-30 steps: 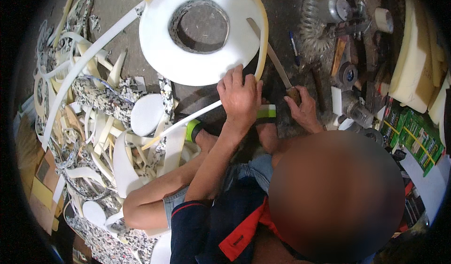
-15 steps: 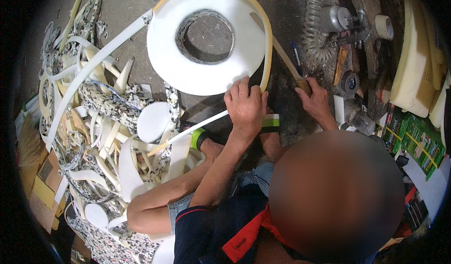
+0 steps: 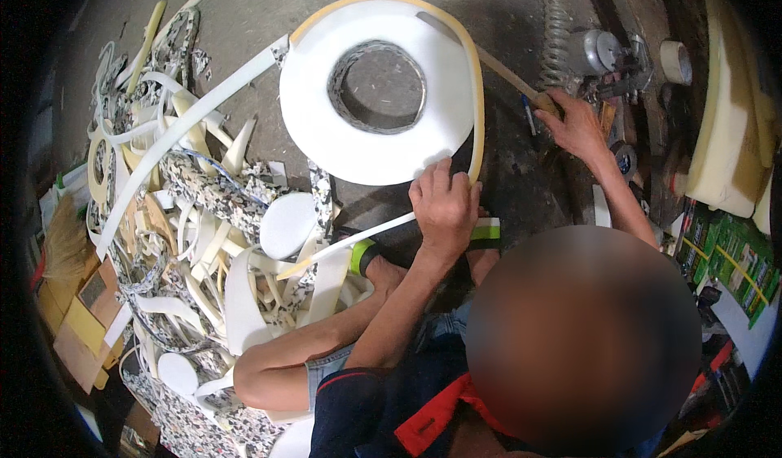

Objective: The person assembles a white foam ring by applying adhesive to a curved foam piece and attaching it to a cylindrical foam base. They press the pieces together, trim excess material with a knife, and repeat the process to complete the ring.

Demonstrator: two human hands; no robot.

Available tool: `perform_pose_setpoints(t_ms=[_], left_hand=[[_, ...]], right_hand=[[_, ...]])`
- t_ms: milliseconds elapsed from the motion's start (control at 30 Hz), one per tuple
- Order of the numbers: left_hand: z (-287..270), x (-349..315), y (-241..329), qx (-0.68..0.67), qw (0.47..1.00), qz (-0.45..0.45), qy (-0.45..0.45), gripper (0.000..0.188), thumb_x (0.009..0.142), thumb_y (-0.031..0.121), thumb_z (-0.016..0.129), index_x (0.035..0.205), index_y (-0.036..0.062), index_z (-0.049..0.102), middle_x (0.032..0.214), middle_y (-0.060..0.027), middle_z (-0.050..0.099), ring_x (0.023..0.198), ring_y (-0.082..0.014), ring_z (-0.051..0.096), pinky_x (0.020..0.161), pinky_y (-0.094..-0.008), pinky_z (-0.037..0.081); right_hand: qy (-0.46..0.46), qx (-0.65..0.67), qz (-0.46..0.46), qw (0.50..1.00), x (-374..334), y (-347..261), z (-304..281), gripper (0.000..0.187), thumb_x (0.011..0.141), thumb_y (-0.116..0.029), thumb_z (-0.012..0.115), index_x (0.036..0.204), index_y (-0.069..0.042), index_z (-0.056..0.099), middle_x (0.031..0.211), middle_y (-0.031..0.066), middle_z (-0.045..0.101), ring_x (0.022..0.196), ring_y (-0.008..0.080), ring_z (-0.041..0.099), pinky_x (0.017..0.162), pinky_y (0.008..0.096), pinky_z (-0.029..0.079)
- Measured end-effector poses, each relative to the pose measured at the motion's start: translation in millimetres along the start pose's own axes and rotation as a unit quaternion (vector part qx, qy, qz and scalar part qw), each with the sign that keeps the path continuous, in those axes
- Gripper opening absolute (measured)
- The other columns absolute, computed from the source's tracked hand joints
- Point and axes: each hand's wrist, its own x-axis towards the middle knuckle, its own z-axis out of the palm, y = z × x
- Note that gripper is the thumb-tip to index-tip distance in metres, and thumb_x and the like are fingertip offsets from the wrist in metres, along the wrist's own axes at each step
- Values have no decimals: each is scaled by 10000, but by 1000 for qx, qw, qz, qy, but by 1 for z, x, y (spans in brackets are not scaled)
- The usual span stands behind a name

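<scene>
A thick white foam ring [image 3: 305, 116] with a speckled inner wall lies on the floor ahead of me. Around its far and right rim runs a yellow-edged foam strip [image 3: 477, 91]. My left hand [image 3: 445, 207] is closed on this strip at the ring's near right edge, and the strip's loose tail hangs toward the lower left. To the right, my right hand [image 3: 577, 125] grips the brown handle of a long-bladed knife [image 3: 505, 73]. The blade passes beneath the strip, and its grey tip shows over the ring's far right face.
Foam offcuts [image 3: 195, 238] heap up at left, crossed by a long white strip [image 3: 191, 120]. Right of the ring are a coiled hose [image 3: 555, 26], a metal spray-gun cup [image 3: 599, 50], a tape roll [image 3: 675, 62] and a pen [image 3: 528, 116]. My feet are just below the ring.
The whole view has shifted slightly. My right hand has moved farther away from me, and the knife has slid left and lies more level across the ring. My left hand keeps its hold.
</scene>
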Motion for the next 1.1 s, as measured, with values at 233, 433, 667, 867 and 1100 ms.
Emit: perform_pose_setpoints(t_ms=[233,433,667,867,1100], left_hand=[[3,-2,4,0,1000,4,-11,267,769,143,818,964,40,668,1217,-203,623,1129,-372,587,927,-511,434],[1,-3,0,5,1000,-3,-4,269,767,138,820,966,39,668,1214,-202,628,1125,-371,593,918,-502,434],[2,-5,4,5,1000,3,-15,270,764,154,824,955,42,669,1210,-206,638,1125,-367,605,919,-497,432],[-8,-21,-7,-56,996,-59,-23,259,761,159,817,943,41,674,1191,-214,639,1121,-380,599,920,-487,442],[-45,-33,-83,-427,874,-231,-17,349,832,128,784,1135,31,639,1197,-130,651,1145,-254,612,1012,-384,476]], right_hand=[[26,-54,-100,993,54,-6,-7,406,902,-339,708,1212,-79,663,933,199,721,846,406,696,726,486,529],[-2,-70,-71,995,76,-8,-33,383,919,-270,713,1217,-34,666,1008,195,721,883,343,697,785,448,510],[-14,-123,-112,986,119,-1,-35,389,926,-256,706,1260,-61,663,1010,190,728,893,317,702,806,434,521],[10,-95,-169,981,134,17,-46,403,923,-290,707,1252,-60,664,1100,170,722,995,321,688,853,444,518],[11,-30,-29,999,61,34,-63,439,941,-241,710,1291,4,610,1021,108,707,923,214,640,840,368,510]])
